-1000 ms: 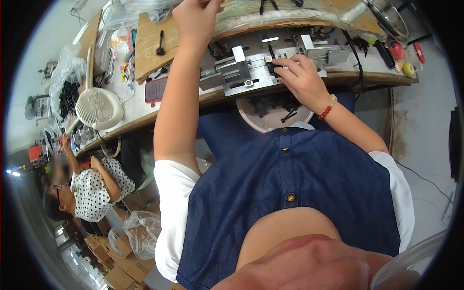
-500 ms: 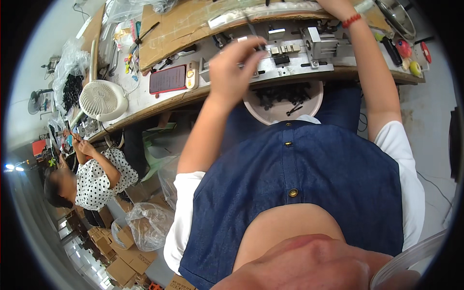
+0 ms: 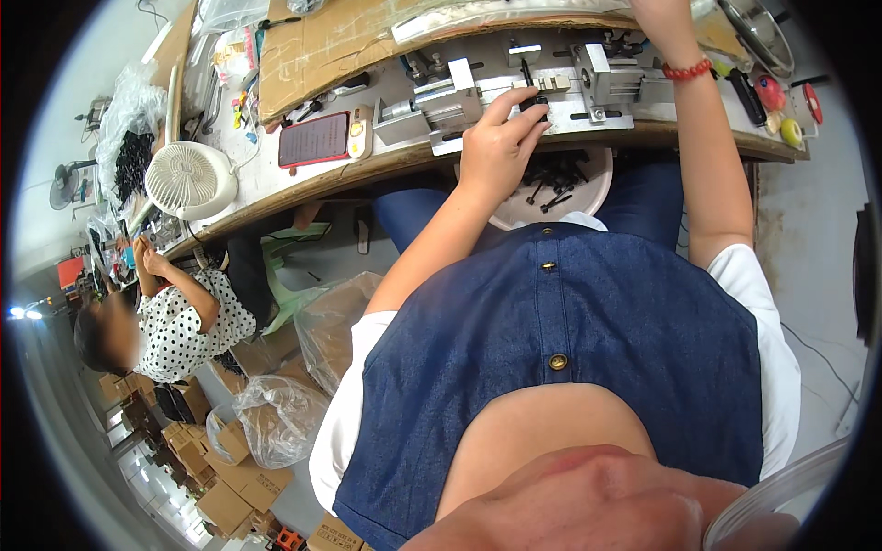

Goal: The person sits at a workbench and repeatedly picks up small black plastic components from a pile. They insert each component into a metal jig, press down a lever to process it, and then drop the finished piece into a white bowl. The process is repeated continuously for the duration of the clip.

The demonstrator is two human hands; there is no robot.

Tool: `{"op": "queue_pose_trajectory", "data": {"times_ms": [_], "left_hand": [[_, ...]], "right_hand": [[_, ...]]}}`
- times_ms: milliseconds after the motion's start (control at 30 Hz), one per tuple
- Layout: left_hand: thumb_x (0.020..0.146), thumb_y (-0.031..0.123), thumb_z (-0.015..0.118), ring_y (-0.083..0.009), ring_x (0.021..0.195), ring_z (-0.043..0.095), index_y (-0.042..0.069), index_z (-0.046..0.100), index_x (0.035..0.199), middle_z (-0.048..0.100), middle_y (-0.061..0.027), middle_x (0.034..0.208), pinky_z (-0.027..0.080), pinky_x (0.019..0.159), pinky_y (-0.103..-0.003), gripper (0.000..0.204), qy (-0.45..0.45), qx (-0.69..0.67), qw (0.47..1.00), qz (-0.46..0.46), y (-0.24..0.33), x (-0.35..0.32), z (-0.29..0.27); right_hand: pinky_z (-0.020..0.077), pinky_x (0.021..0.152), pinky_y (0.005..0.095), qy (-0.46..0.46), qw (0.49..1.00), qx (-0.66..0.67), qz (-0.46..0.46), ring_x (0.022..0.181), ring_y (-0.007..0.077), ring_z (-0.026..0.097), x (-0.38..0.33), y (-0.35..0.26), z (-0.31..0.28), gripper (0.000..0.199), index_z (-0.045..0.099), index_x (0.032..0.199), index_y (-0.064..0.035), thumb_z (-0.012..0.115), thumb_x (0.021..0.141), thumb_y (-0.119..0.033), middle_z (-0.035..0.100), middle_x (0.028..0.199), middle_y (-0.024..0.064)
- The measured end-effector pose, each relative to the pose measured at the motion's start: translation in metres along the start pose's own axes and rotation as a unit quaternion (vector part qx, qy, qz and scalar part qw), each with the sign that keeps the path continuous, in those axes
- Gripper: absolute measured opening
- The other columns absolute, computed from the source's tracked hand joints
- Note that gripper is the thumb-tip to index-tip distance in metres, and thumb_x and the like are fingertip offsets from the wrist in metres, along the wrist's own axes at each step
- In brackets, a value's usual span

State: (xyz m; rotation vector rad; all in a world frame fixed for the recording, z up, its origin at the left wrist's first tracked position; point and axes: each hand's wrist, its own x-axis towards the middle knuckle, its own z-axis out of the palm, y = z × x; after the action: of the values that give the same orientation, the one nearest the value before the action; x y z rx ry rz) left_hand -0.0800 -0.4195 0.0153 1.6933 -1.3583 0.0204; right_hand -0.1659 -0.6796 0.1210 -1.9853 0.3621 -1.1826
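Here, a black part (image 3: 534, 103) sits between left fingers (image 3: 507, 104).

A white fan (image 3: 190, 180) stood on the bench (image 3: 303, 189), left of a phone (image 3: 314, 140). A co-worker (image 3: 184, 289) in a dotted top (image 3: 175, 340) was farther left, near clear bags (image 3: 278, 419) and boxes (image 3: 227, 507).

On the surface (image 3: 257, 174), under and around the left fingers (image 3: 504, 106): fixture (image 3: 602, 78). Left of them: phone (image 3: 314, 140), then fan (image 3: 188, 179). Beyond them: cardboard (image 3: 340, 46). Nearer the body, below them: basin (image 3: 602, 184), parts (image 3: 556, 195) inside.
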Motion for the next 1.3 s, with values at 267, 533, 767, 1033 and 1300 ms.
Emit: {"op": "queue_pose_trajectory", "data": {"times_ms": [267, 533, 767, 1033, 1300], "left_hand": [[0.089, 0.016, 0.078, -0.0263, 0.095, 0.075, 0.014, 0.074, 0.121, 0.071, -0.0053, 0.129, 0.061, 0.080, -0.035, 0.032, 0.001, 0.015, 1.000, 0.004, 0.008, 0.001, -0.006], [0.088, -0.001, 0.067, -0.0166, 0.080, 0.065, 0.011, 0.073, 0.109, 0.073, -0.0060, 0.109, 0.052, 0.060, -0.028, 0.025, 0.165, 0.113, 0.967, 0.160, -0.036, 0.050, -0.086], [0.085, -0.005, 0.054, -0.0430, 0.119, 0.058, 0.004, 0.069, 0.112, 0.066, -0.0191, 0.123, 0.047, 0.102, -0.047, 0.032, 0.077, 0.324, 0.943, 0.010, -0.157, 0.147, -0.221], [0.097, 0.017, 0.062, -0.0366, 0.103, 0.066, 0.007, 0.070, 0.110, 0.071, -0.0129, 0.109, 0.052, 0.089, -0.044, 0.018, -0.028, 0.404, 0.899, 0.168, -0.255, 0.192, -0.247], [0.101, 0.026, 0.060, -0.0362, 0.103, 0.067, 0.012, 0.069, 0.114, 0.072, -0.0126, 0.109, 0.053, 0.086, -0.044, 0.021, -0.108, 0.421, 0.900, 0.043, -0.194, 0.169, -0.257]], "right_hand": [[0.0524, 0.077, 0.0304, -0.014, 0.972, 0.164, 0.169, 0.089, 0.0165, 0.067, -0.053, -0.020, -0.017, 0.016, 0.069, 0.112, -0.0021, 0.069, 0.098, -0.009, 0.071, 0.098, 0.0061], [0.0466, 0.087, 0.0248, -0.102, 0.992, 0.069, 0.031, 0.102, 0.0104, 0.059, -0.110, -0.051, -0.002, 0.023, 0.070, 0.121, -0.0025, 0.068, 0.098, -0.004, 0.064, 0.114, 0.0039], [0.0475, 0.095, 0.0342, -0.195, 0.979, -0.034, 0.043, 0.115, 0.0245, 0.061, -0.153, -0.065, 0.017, 0.021, 0.070, 0.112, -0.0055, 0.070, 0.091, -0.004, 0.065, 0.125, 0.0096], [0.0469, 0.099, 0.0414, -0.201, 0.964, -0.159, -0.067, 0.115, 0.0318, 0.058, -0.155, -0.070, 0.021, 0.020, 0.068, 0.108, -0.0048, 0.072, 0.088, -0.004, 0.066, 0.125, 0.0087], [0.0500, 0.099, 0.0408, -0.218, 0.922, -0.285, -0.145, 0.114, 0.0291, 0.058, -0.159, -0.051, 0.042, 0.023, 0.069, 0.107, -0.0063, 0.072, 0.085, -0.006, 0.066, 0.128, 0.0046]]}}
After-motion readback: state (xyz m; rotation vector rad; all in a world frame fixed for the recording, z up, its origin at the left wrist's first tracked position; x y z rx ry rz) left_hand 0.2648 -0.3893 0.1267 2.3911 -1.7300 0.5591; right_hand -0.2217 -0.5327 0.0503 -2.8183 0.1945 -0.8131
